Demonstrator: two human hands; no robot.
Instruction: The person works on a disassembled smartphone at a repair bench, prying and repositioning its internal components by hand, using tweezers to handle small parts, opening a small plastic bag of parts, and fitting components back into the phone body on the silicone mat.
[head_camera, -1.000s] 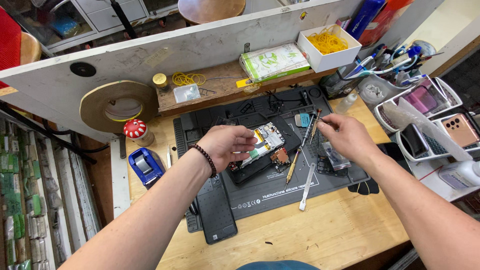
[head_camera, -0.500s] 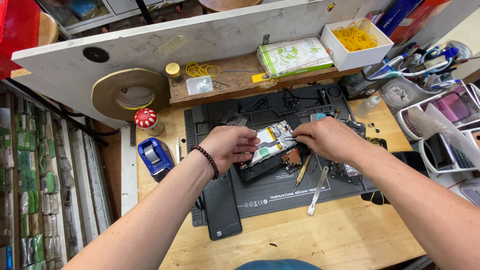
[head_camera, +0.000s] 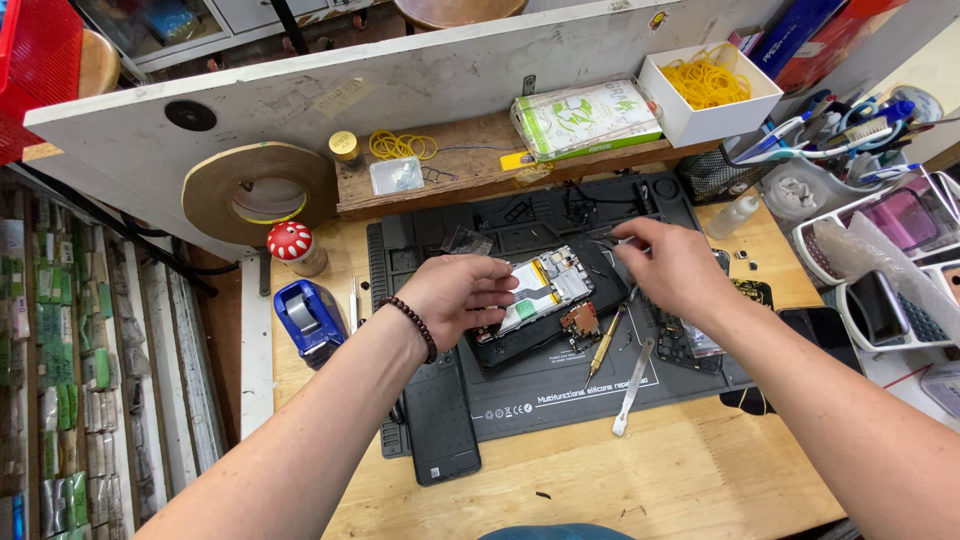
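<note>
My left hand (head_camera: 455, 295) lies flat over the near end of the opened phone (head_camera: 535, 300), fingers (head_camera: 490, 290) spread and pressing it down on the black mat (head_camera: 560, 385) in the middle of the worktop (head_camera: 600, 480). My right hand (head_camera: 675, 270) sits over the phone's far corner, fingers (head_camera: 628, 240) pinched almost shut on a thin pair of tweezers (head_camera: 607, 237) — the tips are too small for me to tell whether they carry anything.

To do this well, I judge the left hand should hold the phone steady without leaning on the bare boards inside, while the right works in small moves from the wrist.

Room is tight on the right: the screwdriver (head_camera: 602, 345) and the metal pry tool (head_camera: 632, 388) lie just beside the phone, and small loose parts dot the worktop by the white trays (head_camera: 880, 250). The wooden shelf (head_camera: 450, 185) closes the mat's far edge. The near side is more open, with only a dark phone (head_camera: 440, 425) lying flat by my left forearm — that is where I would draw back.
</note>
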